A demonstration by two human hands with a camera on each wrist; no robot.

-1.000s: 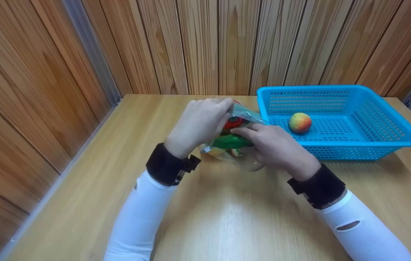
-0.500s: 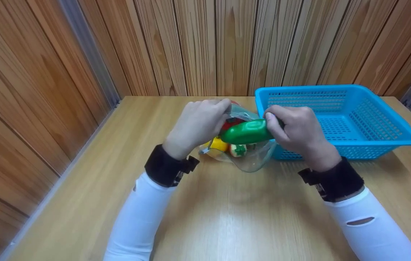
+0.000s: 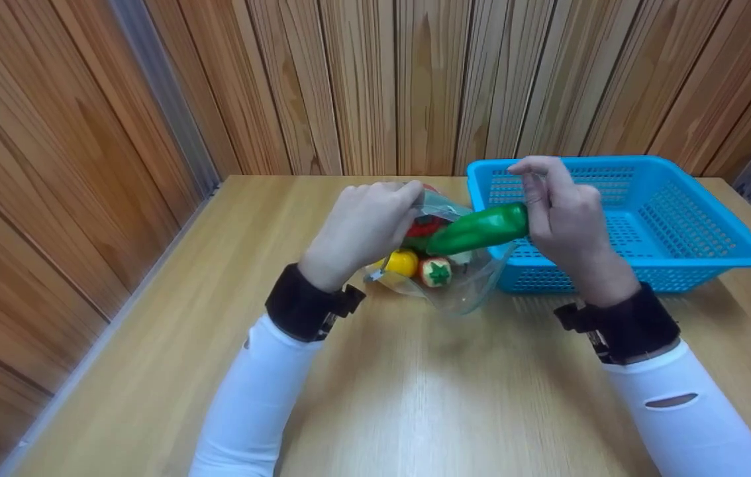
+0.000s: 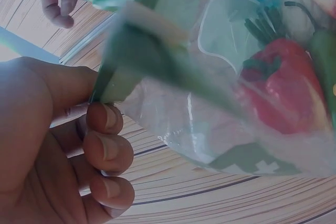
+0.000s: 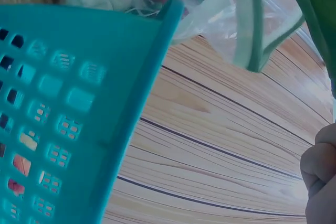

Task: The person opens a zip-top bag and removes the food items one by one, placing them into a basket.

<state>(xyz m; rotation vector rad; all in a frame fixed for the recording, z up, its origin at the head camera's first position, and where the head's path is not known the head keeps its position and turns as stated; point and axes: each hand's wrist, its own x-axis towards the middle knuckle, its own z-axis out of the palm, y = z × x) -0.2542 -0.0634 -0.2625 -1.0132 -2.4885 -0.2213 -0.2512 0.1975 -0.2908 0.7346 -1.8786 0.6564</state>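
Panelled wooden walls [image 3: 369, 79] enclose the back and left of the scene. A pale wooden table [image 3: 415, 397] extends before them. On its right side, toward the back, sits a blue perforated basket [image 3: 673, 263] with a flat rim. Two white sleeves [image 3: 256, 404] enter from the lower edge, each meeting a black wristband [image 3: 302, 301]. A clear plastic bag [image 3: 465, 291] lies just left of the basket, its mouth spread open.

The left hand [image 3: 365, 228] pinches the bag's edge between thumb and fingers, as the left wrist view shows. The right hand [image 3: 567, 218] grasps one end of a long green vegetable [image 3: 478, 228] and overlaps the left part of the basket in the head view. The vegetable is raised and slants down to the left, its lower end over the bag's mouth; whether that end touches the contents cannot be told.

Inside the bag are a red pepper [image 4: 283, 90], a darker green piece [image 4: 324, 66] beside it, a yellow piece [image 3: 402, 263] and, next to the yellow one, a small pale piece [image 3: 437, 272] with a green star-shaped top.
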